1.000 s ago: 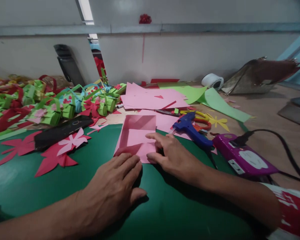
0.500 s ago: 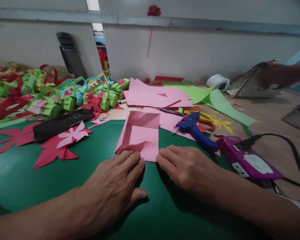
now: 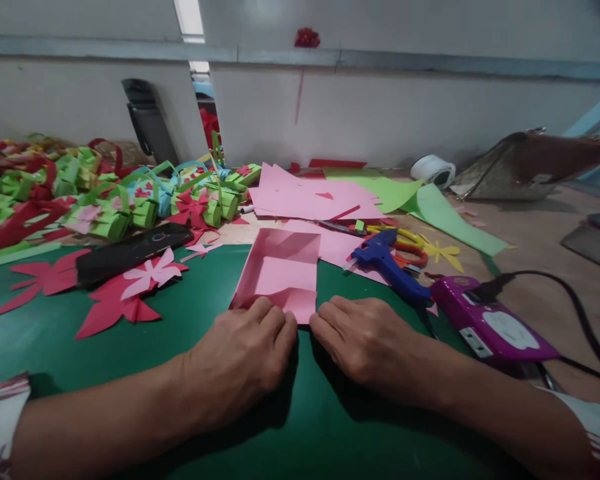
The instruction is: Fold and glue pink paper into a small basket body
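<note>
A partly folded pink paper sheet lies on a green mat in front of me. My left hand rests at the sheet's near left corner with fingers curled, pressing a small folded flap down. My right hand sits beside it at the near right edge, fingers bent and touching the paper's edge. The two hands are almost touching.
A blue glue gun and a purple device with a black cable lie to the right. Scissors, pink sheets and green sheets lie behind. Red and pink paper flowers, a black phone and green paper baskets fill the left.
My right hand slid back from the top of the pink sheet to its near edge. My left hand moved forward and curled onto the near left corner, flattening the flap.
</note>
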Demonstrator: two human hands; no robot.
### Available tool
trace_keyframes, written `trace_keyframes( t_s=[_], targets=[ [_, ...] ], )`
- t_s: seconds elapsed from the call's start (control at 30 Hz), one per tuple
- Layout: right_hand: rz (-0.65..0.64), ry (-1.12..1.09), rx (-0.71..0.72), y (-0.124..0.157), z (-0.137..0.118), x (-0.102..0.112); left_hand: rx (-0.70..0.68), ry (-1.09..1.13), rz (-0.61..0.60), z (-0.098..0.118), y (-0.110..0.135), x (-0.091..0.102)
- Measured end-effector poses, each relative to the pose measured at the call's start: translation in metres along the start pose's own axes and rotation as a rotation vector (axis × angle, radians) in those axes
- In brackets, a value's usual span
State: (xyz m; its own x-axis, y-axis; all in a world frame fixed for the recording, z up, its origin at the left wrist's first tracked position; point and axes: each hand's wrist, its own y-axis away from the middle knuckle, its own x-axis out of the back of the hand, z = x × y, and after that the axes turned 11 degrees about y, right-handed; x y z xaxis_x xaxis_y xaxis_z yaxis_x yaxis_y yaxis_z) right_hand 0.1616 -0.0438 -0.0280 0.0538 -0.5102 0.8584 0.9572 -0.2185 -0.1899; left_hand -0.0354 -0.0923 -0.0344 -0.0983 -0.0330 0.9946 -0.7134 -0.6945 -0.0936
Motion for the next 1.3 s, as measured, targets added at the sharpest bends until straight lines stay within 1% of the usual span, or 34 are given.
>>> trace_keyframes(
  t_s=[0.1,0.23,0.3,0.43,0.53,0.63,0.73,0.9,1.03,1.13,1.3],
  targets=[
    [0.065,-0.075,-0.055,-0.001,0.000,0.000,-0.020,-0.050,-0.027,0.001,-0.009,0.003],
    [0.113,-0.262,-0.178,-0.004,0.001,-0.005,-0.043,-0.012,0.018,-0.002,-0.012,0.002],
    [0.121,-0.360,-0.219,-0.007,0.002,-0.011,-0.067,0.017,0.074,-0.005,-0.011,0.002],
    [0.107,-0.525,-0.241,-0.012,0.003,-0.020,-0.081,0.072,0.225,-0.009,-0.006,-0.005],
    [0.090,-0.637,-0.290,-0.012,0.005,-0.021,-0.020,0.149,0.340,-0.010,-0.001,-0.014],
    [0.058,-0.727,-0.341,-0.013,0.006,-0.020,0.040,0.219,0.406,-0.009,0.006,-0.020],
    [0.005,-0.799,-0.371,-0.013,0.008,-0.020,0.038,0.272,0.386,-0.009,0.011,-0.021],
    [-0.074,-0.875,-0.446,-0.013,0.010,-0.019,0.053,0.280,0.422,-0.011,0.011,-0.021],
    [-0.116,-0.901,-0.494,-0.013,0.010,-0.013,0.080,0.278,0.437,-0.010,0.012,-0.023],
    [-0.141,-0.914,-0.545,-0.015,0.009,-0.009,0.083,0.269,0.448,-0.008,0.014,-0.022],
    [-0.136,-0.892,-0.635,-0.018,0.006,-0.010,0.055,0.267,0.394,-0.009,0.014,-0.018]
  ],
)
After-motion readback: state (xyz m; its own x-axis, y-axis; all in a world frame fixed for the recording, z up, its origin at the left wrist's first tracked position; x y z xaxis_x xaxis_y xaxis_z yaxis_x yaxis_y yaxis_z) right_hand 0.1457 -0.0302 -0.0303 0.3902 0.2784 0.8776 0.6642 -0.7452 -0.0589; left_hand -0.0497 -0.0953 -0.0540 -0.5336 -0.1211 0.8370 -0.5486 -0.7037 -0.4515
